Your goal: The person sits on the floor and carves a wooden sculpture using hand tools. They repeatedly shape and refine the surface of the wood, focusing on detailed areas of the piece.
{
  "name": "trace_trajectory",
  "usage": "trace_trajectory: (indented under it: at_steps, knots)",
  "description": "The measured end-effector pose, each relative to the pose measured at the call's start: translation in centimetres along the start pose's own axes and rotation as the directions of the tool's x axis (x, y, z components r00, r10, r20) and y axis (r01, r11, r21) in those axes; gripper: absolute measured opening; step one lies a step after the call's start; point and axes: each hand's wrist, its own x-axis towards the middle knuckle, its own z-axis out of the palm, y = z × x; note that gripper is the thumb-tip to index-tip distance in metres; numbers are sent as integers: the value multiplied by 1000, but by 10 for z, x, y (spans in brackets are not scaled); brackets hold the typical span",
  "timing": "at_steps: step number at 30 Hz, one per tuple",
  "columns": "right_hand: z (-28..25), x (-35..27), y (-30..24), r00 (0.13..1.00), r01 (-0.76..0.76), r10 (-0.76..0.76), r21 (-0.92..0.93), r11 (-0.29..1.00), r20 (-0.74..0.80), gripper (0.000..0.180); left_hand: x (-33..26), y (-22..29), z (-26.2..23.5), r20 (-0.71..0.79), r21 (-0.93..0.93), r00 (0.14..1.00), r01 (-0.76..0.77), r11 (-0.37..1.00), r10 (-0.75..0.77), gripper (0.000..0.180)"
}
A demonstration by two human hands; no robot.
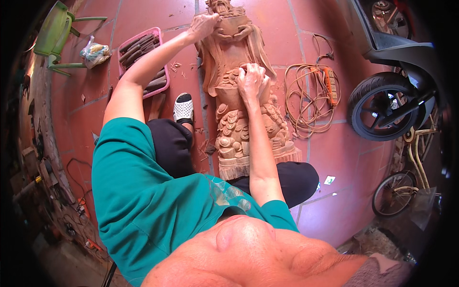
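Statue (225,95) of carved wood is lying face-up on red tiles (325,160), looking heavy and stiff, its relief (233,128) likely chip-prone, its near base (234,170) offering sturdier grip. Bent-fingered, left hand (204,27) is resting by its head, right hand (252,82) on its middle; whether they're pinching anything, I can't tell.

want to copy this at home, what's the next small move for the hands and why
Perhaps slide the right hand slightly down the wooden carving, left hand steadying: the right is at its middle, the left near the carved head, and more rounded relief lies below. What either hand grips is unclear.
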Motion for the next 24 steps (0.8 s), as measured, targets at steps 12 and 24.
trace_trajectory:
  at_steps: [12,24]
  knots:
    - [2,0,1,1000,2,-1,25,1000,-18,12,-8,-6,-8,-107,-163,992,45,986,-63,13]
    - [1,2,-2,1000,-9,9,20,1000,-1,14,-13,-14,0,154,41,988,19,999,-25,19]
